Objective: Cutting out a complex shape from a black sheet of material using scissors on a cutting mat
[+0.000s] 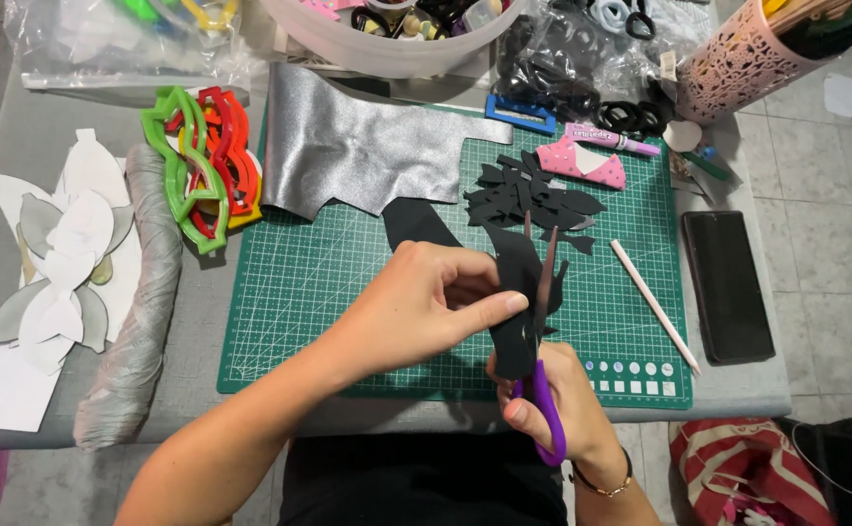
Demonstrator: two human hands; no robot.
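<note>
Your left hand (426, 302) pinches the floppy black foam sheet (516, 292) over the green gridded cutting mat (348, 282). At five o'clock of it, your right hand (553, 394) grips purple-handled scissors (541, 380), blades parted around the sheet.

Cutting mat (329, 292) on table (17, 117); templates (202, 161) left of it, phone (728, 282) right.

A grey table (17, 175) with a green cutting mat (348, 292) on it stands on a floor of pale tiles (825, 195) at three o'clock, under even light, with a striped bag (747, 468) at five o'clock.
</note>
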